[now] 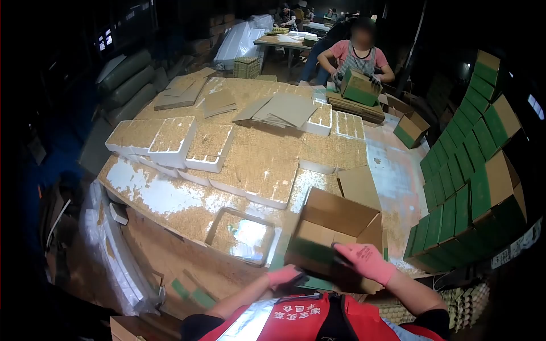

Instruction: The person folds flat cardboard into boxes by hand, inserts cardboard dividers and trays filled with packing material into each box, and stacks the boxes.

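Note:
An open green and brown cardboard box [340, 219] is tilted at the near edge of the table, its mouth facing up and its inside bare. My right hand [367, 262], in a pink glove with dark fingertips, grips the box's near wall. My left hand [285, 277], gloved alike, is low at the box's left corner. Its dark fingers are blurred, so whether they hold the box cannot be made out. A shallow rectangular frame or tray [213, 230] with shiny material inside lies left of the box.
White foam trays [213, 165] filled with tan granules cover the table, with loose cardboard sheets [284, 111] on top. Green cartons [449, 216] are stacked along the right. Across the table a person [364, 54] holds another green box [360, 88]. Egg trays [466, 301] sit at lower right.

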`<state>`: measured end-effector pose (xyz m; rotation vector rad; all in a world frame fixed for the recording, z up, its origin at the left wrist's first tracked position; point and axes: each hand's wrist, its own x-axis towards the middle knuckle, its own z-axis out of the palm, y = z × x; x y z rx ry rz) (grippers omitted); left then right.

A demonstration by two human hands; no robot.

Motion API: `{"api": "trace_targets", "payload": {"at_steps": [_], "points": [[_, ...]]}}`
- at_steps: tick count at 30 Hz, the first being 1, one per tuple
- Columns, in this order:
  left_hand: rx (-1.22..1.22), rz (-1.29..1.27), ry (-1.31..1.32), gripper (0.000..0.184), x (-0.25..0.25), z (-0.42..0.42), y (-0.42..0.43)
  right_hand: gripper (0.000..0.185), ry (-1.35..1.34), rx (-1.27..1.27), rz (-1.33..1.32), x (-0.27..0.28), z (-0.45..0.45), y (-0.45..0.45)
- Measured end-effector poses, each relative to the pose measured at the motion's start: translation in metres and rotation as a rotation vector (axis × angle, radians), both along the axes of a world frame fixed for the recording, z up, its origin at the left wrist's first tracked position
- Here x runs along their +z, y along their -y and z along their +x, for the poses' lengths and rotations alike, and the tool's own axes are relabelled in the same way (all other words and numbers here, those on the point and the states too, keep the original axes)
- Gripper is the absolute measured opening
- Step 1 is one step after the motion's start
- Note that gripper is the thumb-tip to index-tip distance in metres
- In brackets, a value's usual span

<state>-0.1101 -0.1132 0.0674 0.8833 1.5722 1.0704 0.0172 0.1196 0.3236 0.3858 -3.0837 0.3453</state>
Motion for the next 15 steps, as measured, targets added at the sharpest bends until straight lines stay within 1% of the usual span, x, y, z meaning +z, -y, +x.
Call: {"api": "trace_targets", "payload": {"at_steps": [1, 2, 3, 4, 5, 6, 7, 8, 9, 10, 11, 12, 13, 14, 15], "points": [[-0.073, -0.066, 0.118, 0.038, 0.023, -0.008, 0.024, 0.036, 0.051, 0.069, 0.007, -0.004, 0.006, 0.001], [0.053, -0.106, 0.098, 0.034, 0.054, -0.018, 0.046, 0.036, 0.063, 0.115, -0.009, -0.01, 0.013, -0.001], [0.37, -0.137, 0.401, 0.032, 0.077, -0.029, 0.068, 0.036, 0.069, 0.165, -0.033, -0.016, 0.014, -0.002], [0.513, -0.116, 0.044, 0.032, 0.082, -0.045, 0.078, 0.035, 0.107, 0.184, -0.076, -0.011, 0.01, 0.004], [0.697, -0.019, 0.216, 0.04, 0.143, -0.05, 0.073, 0.035, 0.158, 0.206, -0.119, -0.006, 0.011, 0.011], [0.647, 0.047, 0.032, 0.05, 0.17, -0.047, 0.049, 0.037, 0.197, 0.237, -0.204, -0.011, 0.009, 0.014], [0.612, 0.109, -0.159, 0.066, 0.198, -0.044, 0.026, 0.037, 0.248, 0.286, -0.219, -0.015, 0.006, 0.01], [0.529, -0.054, -0.35, 0.076, 0.141, -0.045, 0.005, 0.038, 0.294, 0.329, -0.231, -0.019, 0.001, 0.006], [0.551, -0.103, -0.358, 0.075, 0.149, -0.04, -0.011, 0.038, 0.335, 0.373, -0.232, -0.017, -0.008, -0.002], [0.571, -0.152, -0.365, 0.074, 0.156, -0.036, -0.027, 0.037, 0.374, 0.295, -0.157, -0.01, -0.02, -0.016], [0.603, -0.154, -0.377, 0.072, 0.124, -0.044, -0.034, 0.033, 0.113, 0.315, -0.083, -0.03, -0.046, -0.047], [0.558, -0.259, -0.367, 0.071, 0.135, -0.048, -0.035, 0.03, -0.073, 0.215, -0.313, 0.012, -0.086, -0.05], [0.51, -0.368, -0.35, 0.07, 0.154, -0.047, -0.035, 0.026, -0.024, -0.096, -0.511, 0.015, -0.119, -0.06], [0.461, -0.475, -0.328, 0.069, 0.171, -0.042, -0.034, 0.025, 0.027, -0.221, -0.76, 0.0, -0.163, -0.075], [0.454, -0.447, -0.338, 0.069, 0.186, -0.035, -0.033, 0.027, 0.202, -0.277, -0.861, -0.02, -0.207, -0.087]]}}
